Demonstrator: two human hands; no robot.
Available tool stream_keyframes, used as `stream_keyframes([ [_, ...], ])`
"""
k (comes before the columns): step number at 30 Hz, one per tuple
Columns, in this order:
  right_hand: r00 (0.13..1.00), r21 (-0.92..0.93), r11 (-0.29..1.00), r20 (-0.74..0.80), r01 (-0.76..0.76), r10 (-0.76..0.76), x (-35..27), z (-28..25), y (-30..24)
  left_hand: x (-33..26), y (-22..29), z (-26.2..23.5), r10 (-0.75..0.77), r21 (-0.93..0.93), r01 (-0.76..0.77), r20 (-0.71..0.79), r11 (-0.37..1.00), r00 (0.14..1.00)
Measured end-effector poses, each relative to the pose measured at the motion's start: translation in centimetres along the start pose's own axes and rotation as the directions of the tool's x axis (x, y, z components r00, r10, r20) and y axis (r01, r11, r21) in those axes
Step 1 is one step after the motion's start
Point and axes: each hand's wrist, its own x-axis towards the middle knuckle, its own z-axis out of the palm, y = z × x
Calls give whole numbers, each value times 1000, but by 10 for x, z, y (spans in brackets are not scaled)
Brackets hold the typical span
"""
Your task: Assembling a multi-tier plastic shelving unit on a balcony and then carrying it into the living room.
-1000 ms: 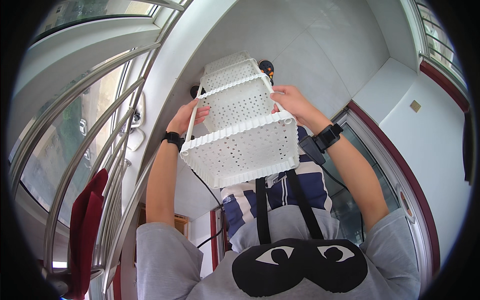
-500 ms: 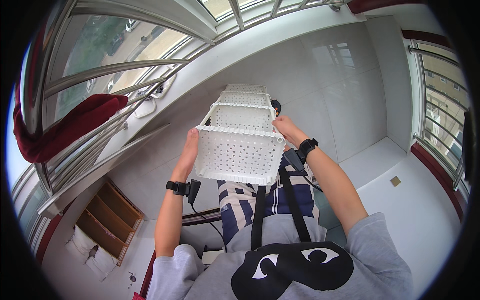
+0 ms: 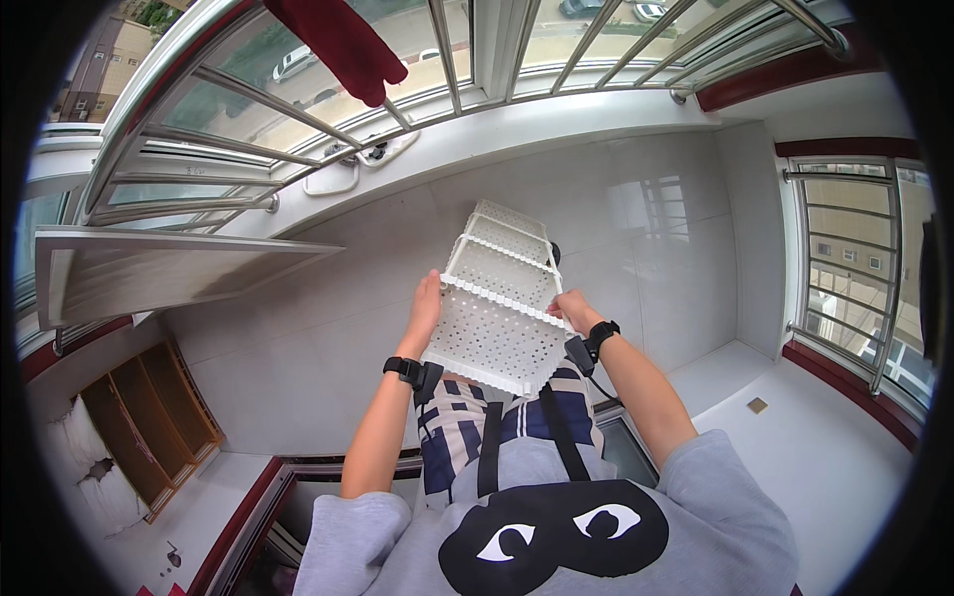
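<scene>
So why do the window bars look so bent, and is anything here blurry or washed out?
In the head view, the fisheye lens bows the window bars towards the round black rim. Daylight through the panes lights everything evenly. The glossy wall tiles carry a pale reflection of a window. The white perforated rack between the left hand and right hand looks sharp, not blurred.

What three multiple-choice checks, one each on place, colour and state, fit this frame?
1. Where is the rack?
A. on the floor
B. between both hands
C. on the window rail

2. What colour is the cloth on the window bars?
A. red
B. green
C. white

3. How is the rack supported?
A. the left hand alone
B. resting untouched
C. both hands at its sides

Key: 1 B, the right hand and left hand flank it; 2 A, it is dark red; 3 C, each hand has a grip on a side.
</scene>
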Motion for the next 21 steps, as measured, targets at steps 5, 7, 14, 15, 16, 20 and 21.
stream_keyframes([
  [5, 970, 132, 988, 238, -78, 45, -44, 43, 16, -30, -77, -64, 106, -10, -108, -118, 994, 987],
  [7, 923, 142, 989, 386, -44, -14, -59, 59, 13, -34, -98, -79, 96, -92, -118, -216, 989, 972],
  [14, 915, -45, 963, 328, 265, -236, -82, 173, -44, -51, -144, -150, -50, -240, -74, -473, 968, 880],
  [15, 912, -168, 934, 324, 315, -250, -83, 188, -54, -54, -149, -160, -114, -279, -42, -519, 959, 847],
  [16, 885, -214, 900, 365, 381, -288, -79, 201, -64, -56, -155, -172, -168, -319, -6, -515, 948, 841],
  [20, 793, -536, 588, 471, 606, -388, -56, 243, -103, -89, -197, -201, -363, -589, -85, -599, 804, 714],
  [21, 773, -582, 511, 515, 633, -370, -47, 258, -117, -100, -212, -207, -431, -691, -131, -575, 711, 696],
])
